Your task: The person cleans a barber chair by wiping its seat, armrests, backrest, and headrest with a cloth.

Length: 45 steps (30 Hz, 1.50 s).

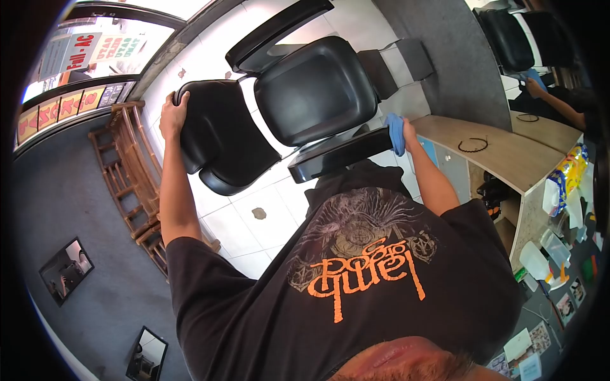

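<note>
A black barber chair stands in front of me, with its seat (318,89), backrest (222,133) and two armrests in view. My left hand (171,116) grips the outer edge of the backrest, fingers curled over its rim. At the front end of the near armrest (343,152), my right hand (410,136) holds a blue cloth (396,132) against it. Part of the right hand's fingers is hidden by the cloth.
A wooden counter (483,136) with a dark ring-shaped band (473,145) stands close on the right, under a mirror. Packets and papers lie farther right. On the left are a bamboo bench (130,171) and a glass door. The chair's footrest (406,60) juts toward the wall.
</note>
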Each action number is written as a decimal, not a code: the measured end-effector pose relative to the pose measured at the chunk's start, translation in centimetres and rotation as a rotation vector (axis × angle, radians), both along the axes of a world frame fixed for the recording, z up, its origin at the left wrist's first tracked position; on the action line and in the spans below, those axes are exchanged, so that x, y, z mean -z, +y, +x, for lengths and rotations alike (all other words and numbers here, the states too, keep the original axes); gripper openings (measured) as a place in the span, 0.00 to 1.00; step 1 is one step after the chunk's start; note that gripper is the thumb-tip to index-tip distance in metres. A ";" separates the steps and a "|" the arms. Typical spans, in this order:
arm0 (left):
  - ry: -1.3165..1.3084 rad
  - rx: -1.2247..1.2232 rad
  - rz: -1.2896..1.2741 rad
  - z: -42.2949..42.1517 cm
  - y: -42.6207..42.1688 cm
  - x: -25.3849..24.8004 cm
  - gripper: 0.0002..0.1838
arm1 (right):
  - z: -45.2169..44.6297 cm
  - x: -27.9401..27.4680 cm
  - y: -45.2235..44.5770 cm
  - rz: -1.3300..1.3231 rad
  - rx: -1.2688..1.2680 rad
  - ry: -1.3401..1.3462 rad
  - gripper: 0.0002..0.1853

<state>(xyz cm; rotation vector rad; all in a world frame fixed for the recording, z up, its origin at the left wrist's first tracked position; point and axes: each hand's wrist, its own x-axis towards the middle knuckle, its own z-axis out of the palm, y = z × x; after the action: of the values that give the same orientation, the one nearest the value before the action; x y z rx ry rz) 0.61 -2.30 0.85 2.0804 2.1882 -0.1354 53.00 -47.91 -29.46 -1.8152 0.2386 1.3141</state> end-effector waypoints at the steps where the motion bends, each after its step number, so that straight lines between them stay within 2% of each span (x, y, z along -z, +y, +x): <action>1: 0.006 0.001 0.002 -0.1 0.1 0.1 0.43 | -0.3 0.8 -0.8 -0.053 -0.073 -0.144 0.32; 3: 0.009 -0.006 -0.003 -0.1 0.2 0.1 0.44 | -0.9 2.1 -2.2 -0.157 -0.217 -0.443 0.35; 4: 0.008 -0.013 -0.010 0.1 0.2 -0.1 0.44 | -2.1 -0.6 -2.2 -0.157 -0.241 -0.532 0.36; 8: -0.007 -0.014 -0.023 0.2 0.0 -0.4 0.45 | -4.4 -3.2 -3.2 -0.218 -0.161 -0.669 0.34; 11: -0.021 -0.012 -0.024 -0.2 0.4 -0.4 0.45 | -2.1 2.0 -7.9 -0.258 -0.180 -0.522 0.34; 14: -0.045 -0.020 -0.031 -0.3 0.1 -0.2 0.45 | -3.7 -3.2 -10.2 -0.228 -0.021 -0.514 0.35; 20: -0.066 -0.046 -0.047 -0.1 -0.7 -0.8 0.45 | -6.1 -5.0 -15.6 -0.057 0.315 -0.475 0.35; 23: -0.078 -0.047 -0.019 -0.2 -0.6 -0.4 0.44 | -6.5 -5.8 -16.6 -0.009 0.402 -0.492 0.34; 26: -0.072 -0.041 -0.005 -0.6 -0.7 -0.1 0.45 | -8.2 -9.6 -15.4 0.055 0.426 -0.563 0.33; 29: -0.068 -0.033 0.004 -0.6 -0.2 0.1 0.46 | -7.7 -9.6 -14.7 -0.018 0.181 -0.847 0.32; 32: -0.057 -0.037 0.001 -0.3 -0.1 -0.1 0.45 | -7.7 -11.8 -11.6 -0.071 -0.089 -1.053 0.29; 35: -0.058 -0.041 -0.015 -0.3 -0.1 -0.2 0.45 | -9.4 -15.9 -6.2 0.114 -0.188 -1.129 0.29; 37: -0.043 -0.034 -0.018 -0.2 -0.1 -0.2 0.44 | -8.8 -14.6 -3.1 0.183 -0.296 -1.225 0.27; 40: -0.028 -0.027 -0.021 -0.4 0.0 -0.3 0.44 | -8.3 -10.6 1.7 0.118 -0.571 -1.293 0.28; 43: -0.024 -0.017 -0.001 -0.4 0.6 0.1 0.44 | -8.2 -9.1 4.8 -0.173 -1.508 -1.130 0.31; 45: -0.017 -0.019 -0.004 -0.4 0.4 0.2 0.44 | -8.5 -8.8 7.3 -0.260 -1.581 -0.827 0.32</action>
<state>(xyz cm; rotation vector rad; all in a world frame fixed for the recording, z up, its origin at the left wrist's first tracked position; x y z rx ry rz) 0.26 -1.94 0.64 2.0504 2.1959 -0.1195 44.46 -40.59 -20.62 -2.6169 -1.8562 1.2118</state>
